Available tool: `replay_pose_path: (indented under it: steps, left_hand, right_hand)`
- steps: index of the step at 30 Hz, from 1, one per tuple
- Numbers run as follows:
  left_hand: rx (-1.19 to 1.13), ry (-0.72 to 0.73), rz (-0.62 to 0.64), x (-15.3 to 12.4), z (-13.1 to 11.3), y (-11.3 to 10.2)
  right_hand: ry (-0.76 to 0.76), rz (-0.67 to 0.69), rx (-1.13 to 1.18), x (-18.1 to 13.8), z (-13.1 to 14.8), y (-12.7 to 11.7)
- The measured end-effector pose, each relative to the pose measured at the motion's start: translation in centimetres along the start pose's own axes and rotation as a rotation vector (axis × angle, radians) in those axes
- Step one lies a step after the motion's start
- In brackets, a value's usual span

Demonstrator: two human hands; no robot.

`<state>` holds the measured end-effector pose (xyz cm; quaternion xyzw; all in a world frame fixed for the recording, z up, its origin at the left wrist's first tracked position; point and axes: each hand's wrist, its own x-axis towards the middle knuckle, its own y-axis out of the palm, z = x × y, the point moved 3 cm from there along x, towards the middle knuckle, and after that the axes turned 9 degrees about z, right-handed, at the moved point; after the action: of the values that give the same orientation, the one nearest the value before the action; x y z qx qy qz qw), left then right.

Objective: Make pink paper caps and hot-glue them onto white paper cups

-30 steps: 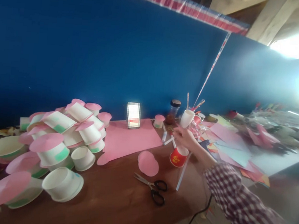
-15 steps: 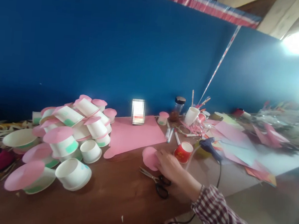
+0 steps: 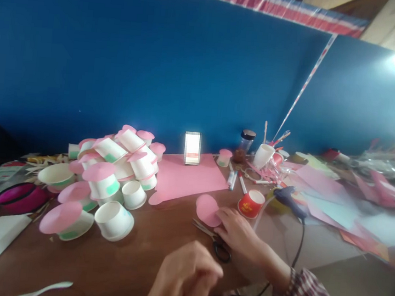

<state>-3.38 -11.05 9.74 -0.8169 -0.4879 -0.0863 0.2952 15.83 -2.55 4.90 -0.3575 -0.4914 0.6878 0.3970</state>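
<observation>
My right hand [image 3: 241,238] lies flat on the brown table [image 3: 154,250], fingers stretched out. Its fingertips touch a small stack of pink paper circles [image 3: 207,208]. Black-handled scissors [image 3: 206,231] lie partly under its palm. A checked sleeve covers that forearm. My left hand [image 3: 186,276] hovers low at the bottom edge, slightly blurred, fingers curled in with nothing showing between them. A red paper cup [image 3: 250,203] stands just beyond the right hand, beside a dark glue gun [image 3: 288,196].
A heap of white paper cups capped with pink discs [image 3: 115,173] fills the left. A pink sheet [image 3: 188,177], markers [image 3: 232,178], a jar [image 3: 245,141] and a white cup of brushes [image 3: 263,154] sit by the blue wall. Coloured paper [image 3: 328,196] litters the right.
My right hand came back from the white cup at the rear and settled on the pink circles and scissors. My left hand has risen into view. The view shifted left.
</observation>
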Motion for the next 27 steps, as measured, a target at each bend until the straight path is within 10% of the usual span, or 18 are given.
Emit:
replay_pose_path:
  steps: [9,18,27]
  left_hand:
    - [0.616,-0.335,0.011,5.5,10.2,-0.4]
    - [0.915,-0.371,0.204,9.0,12.6,2.8]
    - [0.632,-0.519,0.166,9.5,14.2,2.4]
  right_hand:
    - [0.026,-0.037,0.066,-3.3,0.6,2.2]
    - [-0.002,0.012,-0.028,-4.3,0.5,2.3]
    - [0.134,0.064,-0.151,-5.9,-0.4,1.8]
